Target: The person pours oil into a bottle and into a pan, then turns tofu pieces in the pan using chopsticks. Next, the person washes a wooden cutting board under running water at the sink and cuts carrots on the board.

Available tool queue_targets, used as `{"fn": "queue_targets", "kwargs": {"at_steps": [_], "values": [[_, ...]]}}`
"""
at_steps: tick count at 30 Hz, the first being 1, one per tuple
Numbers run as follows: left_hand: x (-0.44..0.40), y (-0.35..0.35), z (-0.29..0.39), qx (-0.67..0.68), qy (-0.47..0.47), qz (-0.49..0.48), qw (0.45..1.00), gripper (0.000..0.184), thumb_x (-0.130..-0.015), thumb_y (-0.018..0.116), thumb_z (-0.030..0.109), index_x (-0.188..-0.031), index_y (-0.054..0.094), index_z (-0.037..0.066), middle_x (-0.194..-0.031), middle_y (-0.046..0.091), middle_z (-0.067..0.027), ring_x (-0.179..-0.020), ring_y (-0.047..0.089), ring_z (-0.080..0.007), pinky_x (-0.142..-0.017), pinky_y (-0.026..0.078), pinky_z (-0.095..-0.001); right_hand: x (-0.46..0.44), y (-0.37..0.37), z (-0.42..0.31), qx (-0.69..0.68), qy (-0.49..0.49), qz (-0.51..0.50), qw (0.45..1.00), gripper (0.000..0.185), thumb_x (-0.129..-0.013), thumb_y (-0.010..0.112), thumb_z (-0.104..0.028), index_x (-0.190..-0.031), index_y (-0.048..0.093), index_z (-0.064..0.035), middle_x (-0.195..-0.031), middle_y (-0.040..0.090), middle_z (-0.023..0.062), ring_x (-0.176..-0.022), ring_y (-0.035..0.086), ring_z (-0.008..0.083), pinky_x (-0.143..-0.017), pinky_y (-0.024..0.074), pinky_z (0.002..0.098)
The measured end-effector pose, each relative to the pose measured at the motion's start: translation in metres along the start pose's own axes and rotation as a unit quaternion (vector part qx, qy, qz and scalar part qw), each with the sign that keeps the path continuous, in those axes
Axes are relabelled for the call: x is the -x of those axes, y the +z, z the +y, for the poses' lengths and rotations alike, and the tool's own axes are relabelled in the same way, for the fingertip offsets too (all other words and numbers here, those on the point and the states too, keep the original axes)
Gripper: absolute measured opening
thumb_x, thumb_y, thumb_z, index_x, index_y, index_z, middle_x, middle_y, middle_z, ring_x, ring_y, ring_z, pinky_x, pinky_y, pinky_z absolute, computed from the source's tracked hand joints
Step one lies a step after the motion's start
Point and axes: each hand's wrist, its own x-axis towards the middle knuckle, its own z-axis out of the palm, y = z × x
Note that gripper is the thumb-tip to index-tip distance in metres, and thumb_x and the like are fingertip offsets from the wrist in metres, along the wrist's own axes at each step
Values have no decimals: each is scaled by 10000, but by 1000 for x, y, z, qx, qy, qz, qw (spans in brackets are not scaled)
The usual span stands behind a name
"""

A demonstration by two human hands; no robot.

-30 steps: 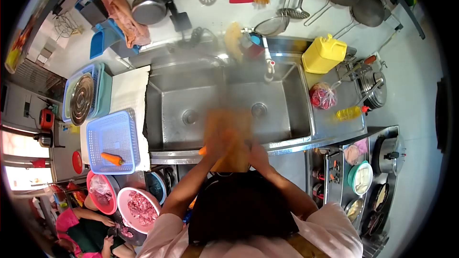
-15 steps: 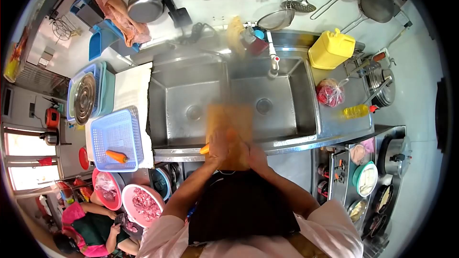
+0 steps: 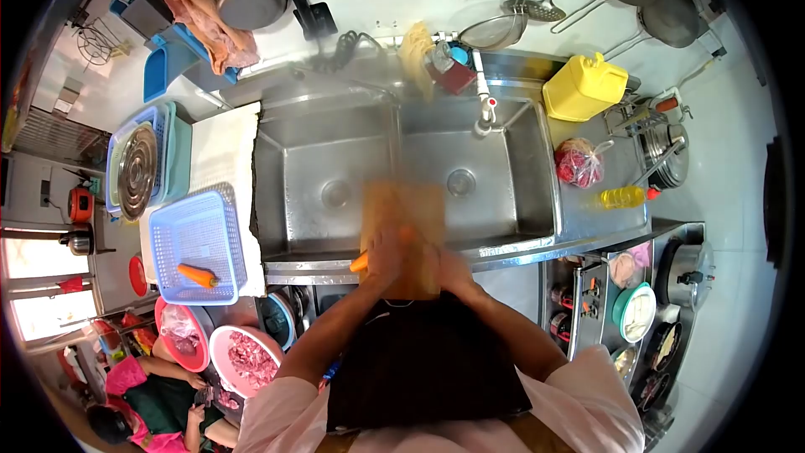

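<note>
A wooden board [image 3: 402, 199] lies over the front edge of the double sink, against my body. My left hand [image 3: 386, 257] is closed over a carrot [image 3: 359, 263] on the board's left side; the orange end pokes out beyond the hand. A blurred orange patch, perhaps carrot too, shows between my hands. At the board's right edge, my right hand [image 3: 454, 270] looks closed, but blur hides its fingers and whatever they grip. Another carrot [image 3: 198, 275] rests in a blue plastic basket [image 3: 194, 231] to the left.
Beyond the board are two steel sink basins [image 3: 327, 151] with a white tap [image 3: 484, 101]. A yellow jug [image 3: 585, 88], a bagged red item [image 3: 579, 161] and an oil bottle [image 3: 623, 196] stand at right. Lower left, another person [image 3: 159, 403] works by tubs of meat [image 3: 250, 361].
The whole view has shifted slightly. My left hand stays over the carrot, while my right hand has moved a little to the right, blurred.
</note>
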Motion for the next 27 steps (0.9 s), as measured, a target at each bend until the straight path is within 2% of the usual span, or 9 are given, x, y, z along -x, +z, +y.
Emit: {"fn": "queue_targets", "kwargs": {"at_steps": [2,5,8,11,14,19,20,22,27], "values": [[1,-6,-1,11,-4,-27,1000,407,-808,622,158,-1170,474,45,-1098,509,-142,-1065,507,-344,-849,434,-444,-14,18,11,17,-75,34,996,583,-1004,405,-534,-1143,621,-10,-978,661,331,-938,618,529,-827,494,577],[0,-1,-1,13,-6,-2,1000,416,-804,622,146,-1183,482,45,-1105,518,-144,-1072,510,-342,-854,438,-450,-23,18,6,177,-172,31,969,386,-1042,366,-311,-1324,530,-106,-960,666,212,-779,646,457,-753,520,533],[-3,11,-1,9,-35,12,999,419,-793,630,134,-1179,493,47,-1112,524,-150,-1084,511,-347,-879,443,-457,-36,40,21,61,-60,39,996,411,-1035,390,-370,-1300,560,-105,-987,671,244,-834,651,460,-764,517,540],[4,5,-1,-55,-11,-2,998,312,-854,569,168,-1151,561,77,-1090,545,-99,-1069,516,-293,-893,434,-417,-29,32,11,44,28,-26,998,428,-1022,420,-420,-1282,587,-123,-1030,674,259,-894,655,451,-798,515,532],[-2,-7,-2,36,-33,-19,999,561,-785,658,133,-1296,449,27,-1184,507,-186,-1107,504,-376,-942,437,-467,-22,20,5,-45,-15,59,997,558,-990,463,-535,-1066,651,-15,-885,652,330,-859,629,517,-771,493,575],[-12,-36,-3,131,-20,85,988,804,-803,707,157,-1464,269,25,-1267,437,-261,-1143,463,-437,-996,410,-491,-12,23,29,-133,-101,105,980,508,-1006,461,-477,-1028,646,-4,-846,655,303,-831,627,509,-741,503,530],[-18,-45,-1,133,-9,110,985,849,-806,716,164,-1489,231,25,-1284,420,-276,-1157,452,-449,-1009,403,-494,-10,19,34,-151,-89,106,979,502,-1008,461,-470,-1022,646,-3,-826,654,292,-807,630,499,-723,505,518],[-27,-73,4,202,-27,55,977,886,-806,723,173,-1512,202,45,-1350,385,-268,-1217,419,-458,-1033,390,-496,-3,2,34,-179,-35,102,978,497,-1014,460,-461,-1009,649,-2,-775,653,261,-742,641,465,-678,508,491],[-32,-76,11,228,-54,45,971,905,-802,728,177,-1535,201,114,-1478,313,-217,-1330,343,-465,-1076,347,-529,22,-47,10,-266,79,75,958,516,-1019,463,-484,-924,632,-5,-627,590,137,-522,602,276,-512,475,414]]}}
